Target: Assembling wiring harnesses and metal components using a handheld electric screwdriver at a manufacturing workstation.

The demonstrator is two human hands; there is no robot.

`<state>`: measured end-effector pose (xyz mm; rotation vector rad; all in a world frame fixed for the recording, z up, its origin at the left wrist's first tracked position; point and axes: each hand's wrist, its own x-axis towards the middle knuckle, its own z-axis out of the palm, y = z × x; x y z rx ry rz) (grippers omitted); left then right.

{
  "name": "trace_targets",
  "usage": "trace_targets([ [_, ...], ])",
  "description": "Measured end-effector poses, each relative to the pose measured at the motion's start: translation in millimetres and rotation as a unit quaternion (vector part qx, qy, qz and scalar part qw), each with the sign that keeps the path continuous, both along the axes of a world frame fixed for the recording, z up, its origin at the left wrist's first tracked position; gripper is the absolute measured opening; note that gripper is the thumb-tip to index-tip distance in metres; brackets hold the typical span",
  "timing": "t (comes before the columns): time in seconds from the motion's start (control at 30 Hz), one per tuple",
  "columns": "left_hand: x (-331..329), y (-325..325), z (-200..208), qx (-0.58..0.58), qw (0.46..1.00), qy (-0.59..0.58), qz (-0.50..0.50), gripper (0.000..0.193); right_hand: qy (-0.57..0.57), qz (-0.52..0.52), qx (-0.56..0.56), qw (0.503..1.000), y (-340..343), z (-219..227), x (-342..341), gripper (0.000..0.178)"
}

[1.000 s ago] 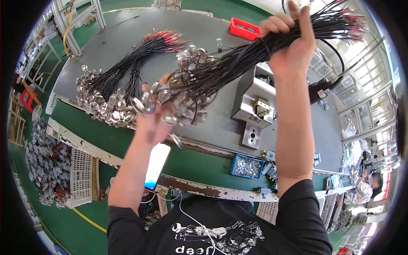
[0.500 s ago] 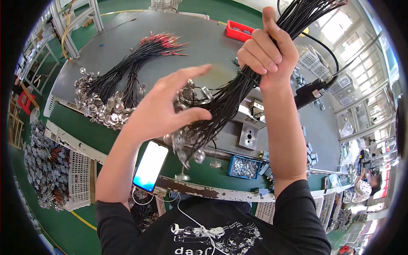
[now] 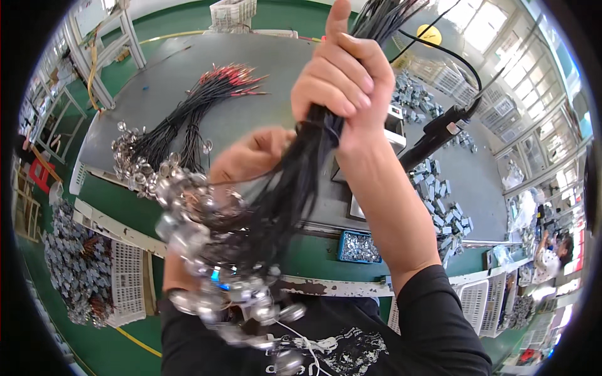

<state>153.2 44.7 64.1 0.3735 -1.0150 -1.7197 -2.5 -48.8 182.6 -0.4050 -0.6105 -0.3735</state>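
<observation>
My right hand (image 3: 345,81) is wrapped tightly round a thick bundle of black cables (image 3: 282,188), held up above the table with the thumb pointing up. Round silvery metal caps (image 3: 194,241) dangle from the lower ends and swing, blurred, in front of my left forearm and shirt. Behind the upper left side of the bundle is my left hand (image 3: 248,156), its fingers curled but smeared by motion; whether they grip a cable is unclear. Another bundle of black cables (image 3: 169,125) lies on the table at the left, with red-tipped ends (image 3: 232,78) away from me and metal caps toward me.
The grey table (image 3: 276,56) carries a black corded tool (image 3: 433,135) and scattered small metal parts (image 3: 433,194) at the right. A blue tray (image 3: 357,246) of small silvery pieces sits near the front edge. White crates (image 3: 128,282) stand below, and a person (image 3: 552,260) is far right.
The cable bundle and my right hand have moved left, and the caps have swung left and toward me. My left hand went from spread to curled. The caps now mostly cover the phone.
</observation>
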Motion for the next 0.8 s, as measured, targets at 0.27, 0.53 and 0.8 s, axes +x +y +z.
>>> trace_targets([
  [0.27,-140,88,11,-0.028,0.965,0.202,0.167,0.036,0.126,-0.240,0.097,0.958,-23,1,22,0.025],
  [0.53,82,59,55,-0.099,0.820,-0.379,0.416,0.037,0.231,-0.256,-0.064,0.936,-10,-3,-8,0.024],
  [0.8,-92,26,-98,-0.042,0.976,-0.007,0.215,0.038,0.188,-0.300,0.094,0.931,-1,29,20,0.013],
])
